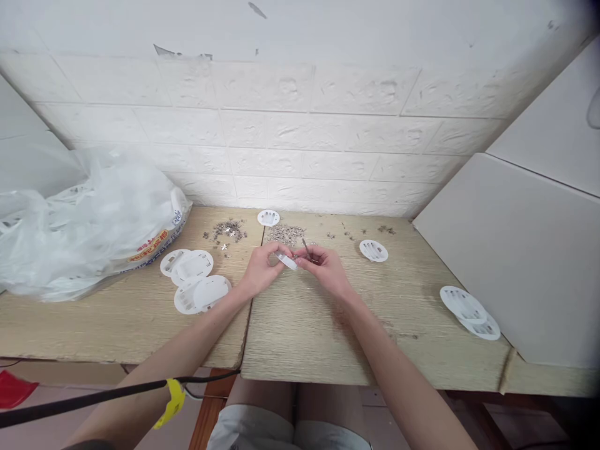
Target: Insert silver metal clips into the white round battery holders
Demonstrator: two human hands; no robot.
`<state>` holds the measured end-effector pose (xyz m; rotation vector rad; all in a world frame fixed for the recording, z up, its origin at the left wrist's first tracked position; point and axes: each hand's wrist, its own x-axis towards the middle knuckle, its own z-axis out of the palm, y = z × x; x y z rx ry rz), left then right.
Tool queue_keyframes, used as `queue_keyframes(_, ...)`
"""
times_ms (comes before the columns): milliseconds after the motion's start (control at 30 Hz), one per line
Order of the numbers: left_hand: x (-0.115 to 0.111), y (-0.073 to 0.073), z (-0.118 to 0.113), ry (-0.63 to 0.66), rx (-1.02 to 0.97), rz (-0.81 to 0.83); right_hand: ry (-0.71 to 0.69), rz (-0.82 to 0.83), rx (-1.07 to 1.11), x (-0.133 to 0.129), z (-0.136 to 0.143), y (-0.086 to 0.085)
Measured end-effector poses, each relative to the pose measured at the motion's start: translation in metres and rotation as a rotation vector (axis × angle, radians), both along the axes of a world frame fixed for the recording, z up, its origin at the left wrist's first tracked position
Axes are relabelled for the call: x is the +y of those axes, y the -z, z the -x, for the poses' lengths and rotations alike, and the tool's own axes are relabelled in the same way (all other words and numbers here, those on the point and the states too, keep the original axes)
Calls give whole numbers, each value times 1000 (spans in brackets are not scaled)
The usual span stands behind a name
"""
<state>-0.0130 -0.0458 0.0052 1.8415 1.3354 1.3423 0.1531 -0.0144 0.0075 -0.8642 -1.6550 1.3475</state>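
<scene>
Between our left hand (259, 271) and right hand (327, 267) sits the white piece (287, 260), long axis slanting nearer us rightward; the left pinches it, the right grips a slim tool (307, 250) beside it; beyond it lie metal parts (287, 235).

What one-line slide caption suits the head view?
Left hand holding a flat white plastic piece, right hand a slender metallic tool, near small silvery metal parts.

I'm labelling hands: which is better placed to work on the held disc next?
Likely the right hand: it holds a thin tool by the disc, while the left hand grips that disc.
</scene>
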Motion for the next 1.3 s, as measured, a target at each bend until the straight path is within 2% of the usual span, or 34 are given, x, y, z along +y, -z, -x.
queue_keyframes(467, 2, 3, 1, 31, -28, -49, -34, -52, -13, -1, -2, -2)
queue_keyframes(633, 3, 5, 3, 33, -32, -44, -15, -58, -54, -1, -2, -1)
queue_keyframes(867, 1, 4, 2, 12, 41, -75, 63, -146, -147, -3, 1, 0)
queue_keyframes(1100, 0, 2, 2, 32, 114, -118, 37, -126, -140, -5, 3, 2)
queue_keyframes(1300, 0, 6, 1, 54, 56, -94, 8, -83, -125, -6, 2, 0)
